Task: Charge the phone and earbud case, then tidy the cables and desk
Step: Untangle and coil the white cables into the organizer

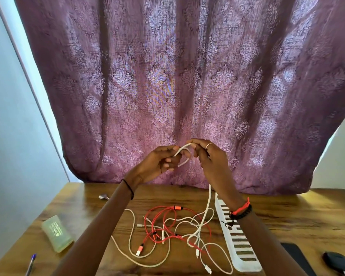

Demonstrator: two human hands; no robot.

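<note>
Both hands are raised above the counter (pixel 287 216), before a purple curtain (pixel 167 76). Left hand (pixel 157 163) and right hand (pixel 209 156) meet, the fingers (pixel 196 148) of each curled round a loop of white cable (pixel 182 149). The cable hangs down to a tangle of red and white cables (pixel 167 230) mid-counter. A white slotted tray (pixel 239 248) lies just right of the tangle. A dark phone (pixel 293 253) lies near right.

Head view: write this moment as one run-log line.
left hand: holds white cable loop | right hand: holds same loop | red cable: tangled on desk
</note>
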